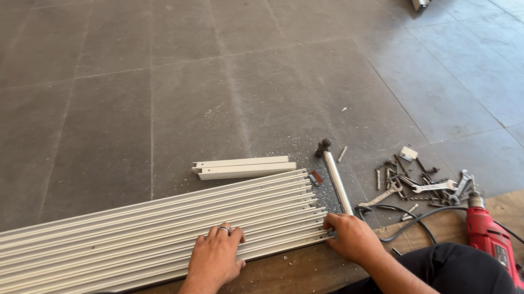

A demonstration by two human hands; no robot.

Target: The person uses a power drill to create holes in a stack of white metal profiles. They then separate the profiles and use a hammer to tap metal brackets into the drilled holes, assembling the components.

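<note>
Slats (142, 237) lengthwise left-right under hands

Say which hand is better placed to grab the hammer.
Right, probably. The right hand sits at the ends of the white strips, beside the hammer handle's near end. The left hand lies flat further left on the strips.

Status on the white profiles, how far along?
Done, by the look of it: long white profiles laid side by side on the floor, metal shavings beside them. In hand: left hand flat on the row, right hand at its end. Untouched: two short offcuts, red drill, wrenches.
</note>
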